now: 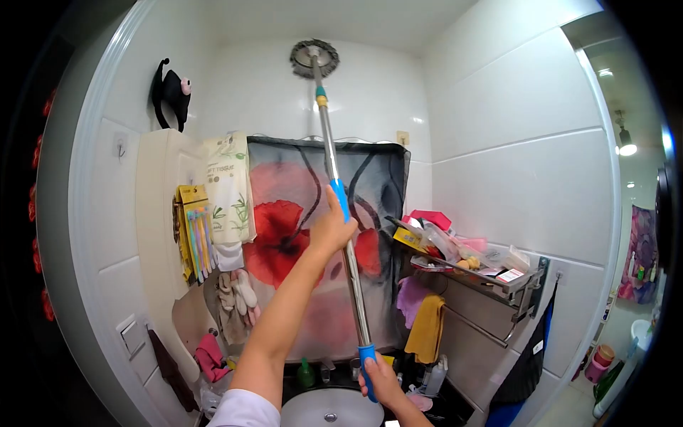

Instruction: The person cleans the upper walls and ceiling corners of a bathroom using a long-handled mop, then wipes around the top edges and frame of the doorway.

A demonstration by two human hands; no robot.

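Grey-fringed mop head [314, 58] held high at a white back wall [380, 92]

The mop head is up near the ceiling [348, 21]; whether it touches the wall cannot be told. Its metal telescopic pole [326, 132] slants down toward the right, with a green and yellow collar [321, 97] and two blue handles, the upper grip [340, 192] and the lower grip [366, 354]. The left hand [333, 228] has its fingers wrapped around the pole at the upper grip. The right hand [383, 381] is closed around the lower grip, near a white washbasin [302, 411].

Behind the pole hangs a cloth printed with red poppies [274, 242]. A green bottle [305, 375] stands behind the washbasin. To the left, a tissue pack [226, 192] and packaged toothbrushes [201, 238] hang by a cream cabinet [158, 213]. On the right, a metal wall rack [527, 302] bears a pile of packets [441, 242]; a mustard towel [425, 331] and a purple cloth [410, 297] hang below.
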